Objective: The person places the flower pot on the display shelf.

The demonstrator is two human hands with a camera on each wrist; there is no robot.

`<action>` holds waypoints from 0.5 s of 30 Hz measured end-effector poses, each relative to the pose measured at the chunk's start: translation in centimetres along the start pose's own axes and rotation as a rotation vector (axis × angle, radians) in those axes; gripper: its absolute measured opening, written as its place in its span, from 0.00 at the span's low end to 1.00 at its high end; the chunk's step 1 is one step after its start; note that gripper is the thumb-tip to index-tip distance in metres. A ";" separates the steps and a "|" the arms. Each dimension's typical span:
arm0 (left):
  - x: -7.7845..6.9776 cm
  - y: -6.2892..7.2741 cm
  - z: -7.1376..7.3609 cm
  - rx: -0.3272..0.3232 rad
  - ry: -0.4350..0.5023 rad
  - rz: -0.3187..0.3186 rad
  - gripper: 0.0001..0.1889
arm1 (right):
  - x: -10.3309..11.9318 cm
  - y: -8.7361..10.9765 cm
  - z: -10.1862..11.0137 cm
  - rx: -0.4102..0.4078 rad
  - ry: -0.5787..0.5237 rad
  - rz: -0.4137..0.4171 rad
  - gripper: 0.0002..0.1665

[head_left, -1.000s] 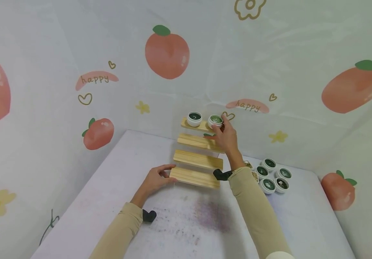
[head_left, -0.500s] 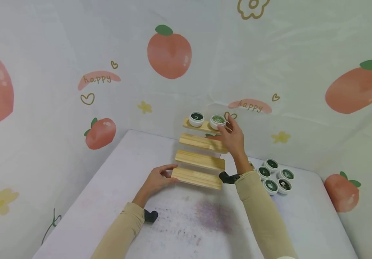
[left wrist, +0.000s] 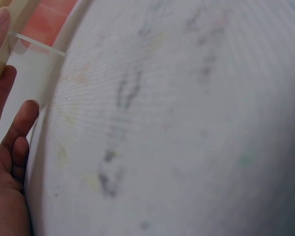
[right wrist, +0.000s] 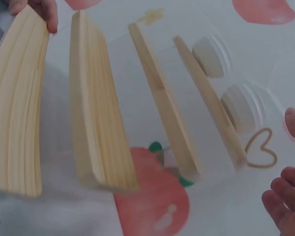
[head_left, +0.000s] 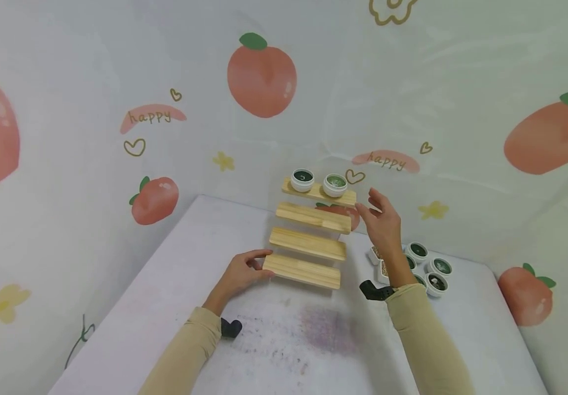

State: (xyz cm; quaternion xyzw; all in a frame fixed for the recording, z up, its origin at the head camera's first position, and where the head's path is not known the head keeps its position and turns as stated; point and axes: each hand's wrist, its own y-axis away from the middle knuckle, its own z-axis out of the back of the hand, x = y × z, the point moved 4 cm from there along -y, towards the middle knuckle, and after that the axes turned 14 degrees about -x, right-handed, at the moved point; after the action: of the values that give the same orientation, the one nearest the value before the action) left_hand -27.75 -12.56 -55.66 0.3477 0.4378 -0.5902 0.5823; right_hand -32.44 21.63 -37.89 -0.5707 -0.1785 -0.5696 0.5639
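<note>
Left hand (head_left: 239, 274) pinches the nearest of four shelves (head_left: 302, 270), right hand (head_left: 384, 224) relaxed near two far bowls (head_left: 335, 187), stained table (head_left: 259, 345) below, peach-print walls (head_left: 323, 120) behind.

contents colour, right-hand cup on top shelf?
The right-hand cup holds something green with paler flecks; it shows best in the head view.

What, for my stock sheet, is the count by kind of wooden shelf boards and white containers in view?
Long pale wooden shelf boards: 4
Round white tubs: 7 (2 on the top board, 5 on the whitish table, some partly hidden)
Angular white containers, partly hidden: 2
Total in view: 13
</note>
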 end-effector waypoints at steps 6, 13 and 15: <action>0.2 -0.1 0.0 -0.007 -0.006 0.000 0.31 | -0.8 0.5 2.6 -0.031 0.100 0.024 0.35; -0.1 -0.1 0.1 -0.007 -0.005 0.003 0.31 | -2.4 1.8 5.4 -0.032 0.203 -0.016 0.39; -0.1 -0.1 0.0 -0.003 -0.002 0.005 0.31 | -3.0 2.3 6.0 -0.034 0.217 -0.045 0.40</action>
State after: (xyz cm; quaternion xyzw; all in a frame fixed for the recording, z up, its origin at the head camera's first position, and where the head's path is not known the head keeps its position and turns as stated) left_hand -27.82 -12.56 -55.58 0.3475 0.4373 -0.5886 0.5844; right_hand -28.67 27.32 -39.79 -0.5109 -0.1192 -0.6435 0.5573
